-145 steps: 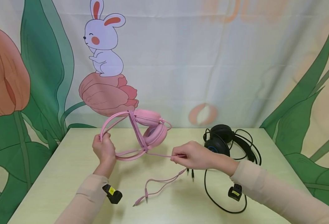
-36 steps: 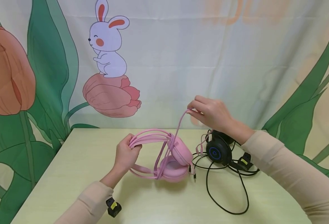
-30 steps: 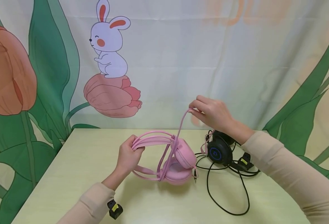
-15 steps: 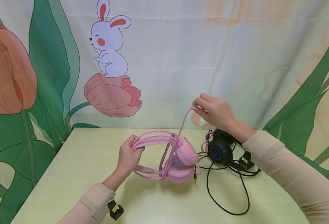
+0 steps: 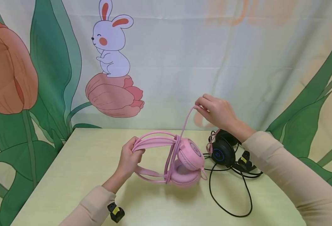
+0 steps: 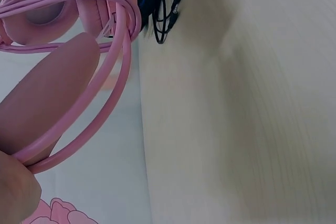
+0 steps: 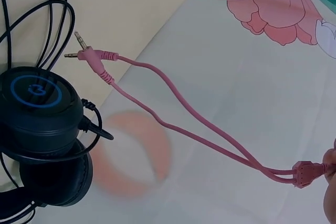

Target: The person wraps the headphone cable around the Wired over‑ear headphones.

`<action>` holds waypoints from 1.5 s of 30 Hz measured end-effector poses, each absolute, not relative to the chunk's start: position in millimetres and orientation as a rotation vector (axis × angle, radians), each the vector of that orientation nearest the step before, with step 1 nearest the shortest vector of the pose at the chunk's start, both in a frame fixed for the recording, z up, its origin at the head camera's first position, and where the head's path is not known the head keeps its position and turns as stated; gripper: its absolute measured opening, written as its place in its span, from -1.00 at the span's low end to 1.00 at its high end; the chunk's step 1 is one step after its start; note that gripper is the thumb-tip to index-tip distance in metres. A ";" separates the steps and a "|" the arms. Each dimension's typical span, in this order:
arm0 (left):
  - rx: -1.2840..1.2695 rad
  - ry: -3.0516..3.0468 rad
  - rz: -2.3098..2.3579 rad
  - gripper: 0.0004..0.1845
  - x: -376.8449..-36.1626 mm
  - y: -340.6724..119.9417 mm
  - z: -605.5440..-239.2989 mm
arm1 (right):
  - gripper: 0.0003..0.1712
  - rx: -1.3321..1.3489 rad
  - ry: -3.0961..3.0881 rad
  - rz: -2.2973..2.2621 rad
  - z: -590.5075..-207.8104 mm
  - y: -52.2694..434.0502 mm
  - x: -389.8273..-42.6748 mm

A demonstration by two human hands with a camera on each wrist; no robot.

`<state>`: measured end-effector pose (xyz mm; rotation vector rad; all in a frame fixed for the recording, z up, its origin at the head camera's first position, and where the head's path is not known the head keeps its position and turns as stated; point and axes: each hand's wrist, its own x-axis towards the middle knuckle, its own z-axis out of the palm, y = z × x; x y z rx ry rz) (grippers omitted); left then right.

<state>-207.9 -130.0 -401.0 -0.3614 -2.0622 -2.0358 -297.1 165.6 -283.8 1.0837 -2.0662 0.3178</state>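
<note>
My left hand (image 5: pixel 136 150) grips the headband of pink headphones (image 5: pixel 187 160), whose lower ear cup rests on the table. A pink cable (image 5: pixel 184 125) is wound several times around the band beside the cups. My right hand (image 5: pixel 201 107) is raised above them and pinches that cable, pulled taut upward. In the right wrist view the cable's splitter (image 7: pixel 304 173) sits at my fingertips, and two pink plugs (image 7: pixel 86 53) dangle over black headphones (image 7: pixel 39 108). In the left wrist view the pink headband (image 6: pixel 100 93) passes over my thumb (image 6: pixel 47 98).
Black headphones (image 5: pixel 221 152) lie on the pale green table (image 5: pixel 70 163) just right of the pink pair, their black cable (image 5: pixel 231 201) looping toward the front edge. A cloth backdrop with a rabbit (image 5: pixel 110 40) hangs behind the table's far edge.
Since 4.8 s ago the pink headphones came down and right, and my right hand rose with the cable. In the last second the ear cups shifted slightly right; both hands held.
</note>
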 end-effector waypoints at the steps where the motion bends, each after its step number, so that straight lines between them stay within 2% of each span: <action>1: -0.395 -2.041 -2.057 -0.89 -208.0 -130.1 -401.3 | -0.94 1.082 -2.073 0.317 -284.9 165.7 -298.1; 8: -0.470 -1.976 -2.151 -0.85 -206.8 -129.2 -403.1 | -0.95 1.078 -2.152 0.335 -294.6 165.6 -303.2; 13: -0.507 -1.920 -2.237 -0.84 -204.9 -129.1 -403.4 | -0.87 1.065 -2.232 0.359 -302.7 165.4 -305.4; 24: -0.556 -1.668 -2.553 -0.87 -203.0 -124.4 -401.0 | -0.86 1.056 -2.337 0.381 -317.0 159.9 -308.9; 31: -0.537 -1.606 -2.620 -0.85 -201.7 -121.3 -397.6 | -0.85 1.165 -2.485 0.632 -331.2 158.4 -307.6; 45: -0.514 -1.478 -2.724 -0.79 -203.6 -118.0 -393.7 | -0.82 1.198 -2.524 0.861 -364.0 149.7 -302.6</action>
